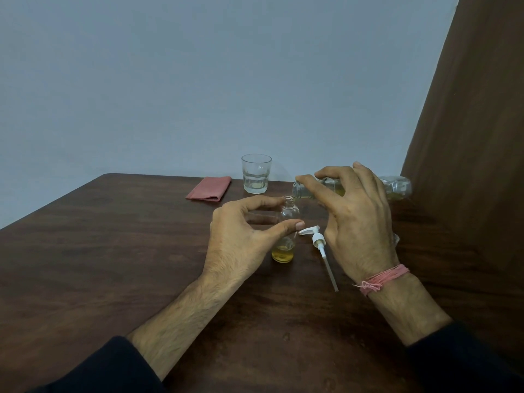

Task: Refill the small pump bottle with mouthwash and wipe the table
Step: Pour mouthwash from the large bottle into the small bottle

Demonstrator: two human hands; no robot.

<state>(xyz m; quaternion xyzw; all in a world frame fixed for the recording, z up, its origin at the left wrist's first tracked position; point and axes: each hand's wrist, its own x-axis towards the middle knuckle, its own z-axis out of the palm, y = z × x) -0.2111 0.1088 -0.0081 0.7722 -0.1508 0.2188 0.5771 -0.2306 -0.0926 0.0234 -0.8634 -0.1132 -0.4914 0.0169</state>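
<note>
Pump head (317, 242) laid aside on table (113, 251); small pump bottle (286, 231), little yellow liquid at bottom, steadied by left hand (243, 239), fingers curled round; mouthwash bottle (397, 188) gripped by right hand (354, 214), tilted, mouth just above neck; slow pour advised; pink cloth (209, 188), glass (255, 174) beyond

1. Plain pale blue-grey wall (198, 80) behind; dim, even light
2. Dark brown wooden table (99, 251) with a rounded far corner
3. Brown panel (476, 109) leaning at right
</note>
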